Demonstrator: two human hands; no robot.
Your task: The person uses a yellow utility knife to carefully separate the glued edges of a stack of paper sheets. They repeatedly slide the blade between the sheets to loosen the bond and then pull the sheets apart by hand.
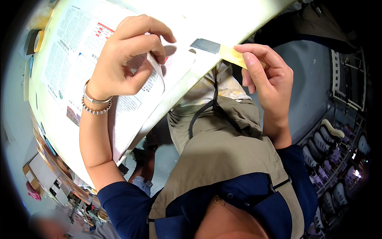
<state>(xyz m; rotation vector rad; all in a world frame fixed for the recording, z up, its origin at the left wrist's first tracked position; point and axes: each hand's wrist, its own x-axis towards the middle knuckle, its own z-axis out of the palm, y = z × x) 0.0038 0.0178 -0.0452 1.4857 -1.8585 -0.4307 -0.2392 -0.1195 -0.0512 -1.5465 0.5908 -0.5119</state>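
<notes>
My left hand (129,55) is over the white tabletop (159,8), its fingers curled round a raised, folded edge of the newspaper (67,51). The printed sheets lie spread beneath that hand and forearm. Between the thumb and fingers of my right hand (270,71) is a flat scraper-like tool (206,45) with a yellow handle and a grey, blade-like end. Its grey end reaches over the table's edge; whether it touches the surface I cannot tell. Close beside it on the table is a small dark scrap (192,51).
A rack of shoes (324,147) stands at the lower right, below a metal frame (350,79). Yellow tape rolls (38,41) are at the table's far left edge. Another person (49,225) is at the lower left, and a cardboard box (31,175) sits nearby.
</notes>
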